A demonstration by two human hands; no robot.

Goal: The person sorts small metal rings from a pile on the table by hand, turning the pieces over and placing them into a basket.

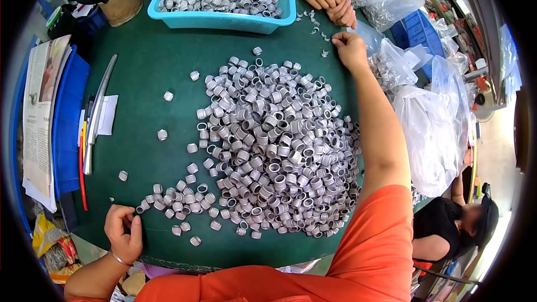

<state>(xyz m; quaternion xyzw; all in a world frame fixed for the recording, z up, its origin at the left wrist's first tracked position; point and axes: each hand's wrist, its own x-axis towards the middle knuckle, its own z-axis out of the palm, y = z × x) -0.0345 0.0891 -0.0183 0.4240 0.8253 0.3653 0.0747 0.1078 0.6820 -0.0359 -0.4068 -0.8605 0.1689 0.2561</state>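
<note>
My left hand [124, 234] rests at the table's near left edge, fingers curled and thumb against them; whatever they may hold is hidden. Just beside its fingertips is a grey metal ring [140, 210], and a tiny metal piece [112, 199] lies above the knuckles. A large heap of short grey metal rings [279, 140] covers the middle of the table, with a smaller cluster [182, 198] towards my left hand. Stretched to the far right, my right hand [352, 51] has thumb and forefinger pinched beside several small curved metal pieces [325, 36]. Anything in that pinch is too small to make out.
A turquoise basket [224, 21] full of rings stands at the back. Another person's hands [327, 0] work beside it. Plastic bags [428, 134] line the right side. A long knife-like blade [100, 112], blue tray [70, 123] and tool pot [122, 5] are left.
</note>
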